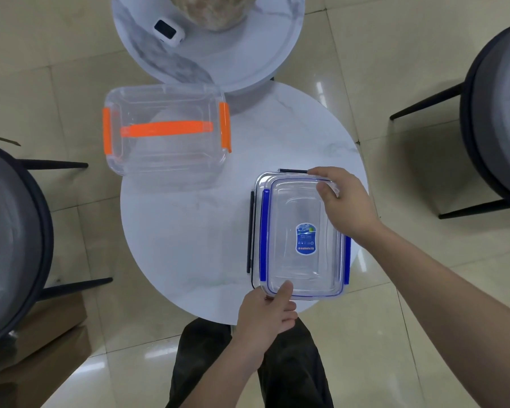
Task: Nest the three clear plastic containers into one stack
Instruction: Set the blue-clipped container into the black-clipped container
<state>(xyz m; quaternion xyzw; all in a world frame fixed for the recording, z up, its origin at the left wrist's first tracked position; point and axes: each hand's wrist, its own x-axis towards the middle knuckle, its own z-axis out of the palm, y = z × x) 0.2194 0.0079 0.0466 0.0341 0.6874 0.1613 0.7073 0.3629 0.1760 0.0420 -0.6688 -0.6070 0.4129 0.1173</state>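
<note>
Containers of clear plastic are the matter here, and two of them already sit together in the lower right of the frame: a box with blue clips [302, 240] lies inside or on top of a slightly bigger box with black clips [251, 231], whose dark edges show at its left and far sides. Both rest on a round white table [174, 237].

Nearest to the camera, the left hand [267, 313] holds the near left corner of this pair, the thumb lying on the rim and the other fingers curled under the edge. A little farther, the right hand [340, 201] grips the far right corner, thumb on the top and fingers wrapped over the side. Whether the blue box is fully seated I cannot tell, because the clear walls hide the depth.

Farther, in the upper left of the frame, the third box with orange clips [165, 132] stands apart, half over the table edge. It looks like the biggest one.

I judge that the step in hand is settling the first two boxes. The next move probably calls for lifting the pair level with both hands and lowering it into the orange box, if that one is open.
</note>
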